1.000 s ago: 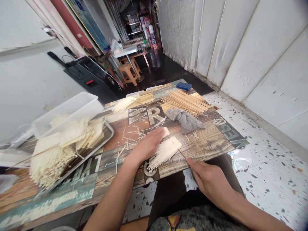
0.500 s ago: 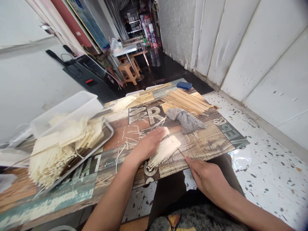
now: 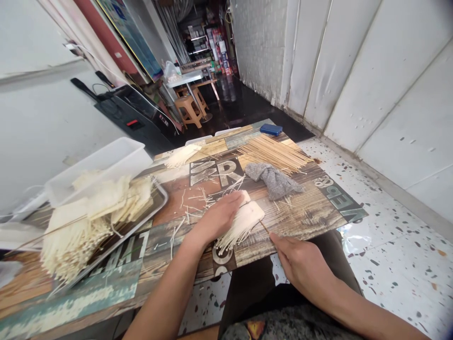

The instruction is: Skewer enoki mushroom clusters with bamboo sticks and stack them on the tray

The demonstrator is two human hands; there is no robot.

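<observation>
My left hand (image 3: 215, 218) lies palm down on a flat cream bundle of thin mushroom strands (image 3: 240, 226) near the table's front edge, pressing it to the patterned tabletop (image 3: 311, 212). My right hand (image 3: 300, 264) is closed in a pinch on a thin bamboo skewer (image 3: 264, 228). The skewer's far end runs into the bundle's right side. Both hands sit close together over my lap.
A pile of bamboo skewers (image 3: 272, 153) and a grey cloth (image 3: 274, 179) lie further back, with a blue box (image 3: 271, 129) at the far edge. A metal tray (image 3: 155, 208) heaped with skewered mushroom bundles and a white plastic tub (image 3: 102, 163) stand left. Another bundle (image 3: 182, 155) lies behind.
My right hand has slid a little left and forward, pushing the skewer further into the bundle. My left hand stays pressed on the bundle.
</observation>
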